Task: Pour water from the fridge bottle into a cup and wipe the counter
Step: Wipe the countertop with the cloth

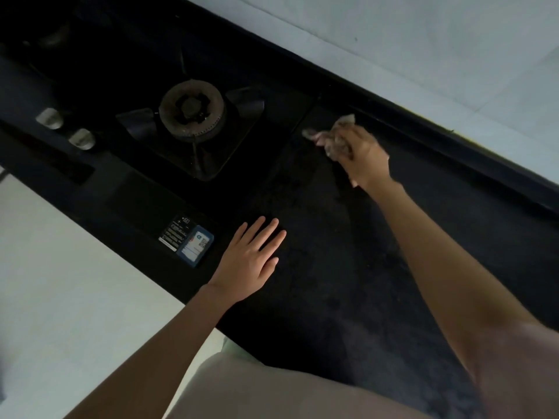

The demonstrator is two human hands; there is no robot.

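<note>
A dark stone counter (348, 267) runs diagonally across the view. My right hand (364, 157) grips a crumpled pale cloth (329, 136) and holds it down on the counter near the back wall, just right of the stove. My left hand (252, 258) lies flat on the counter near its front edge, fingers straight and spread, holding nothing. No bottle or cup is in view.
A black gas stove (193, 113) with a round burner sits left of the cloth. Two metal knobs (65, 128) are at its left. A label and blue sticker (187, 240) sit beside my left hand. Pale wall tiles (423, 40) back the counter; light floor (60, 297) lies below.
</note>
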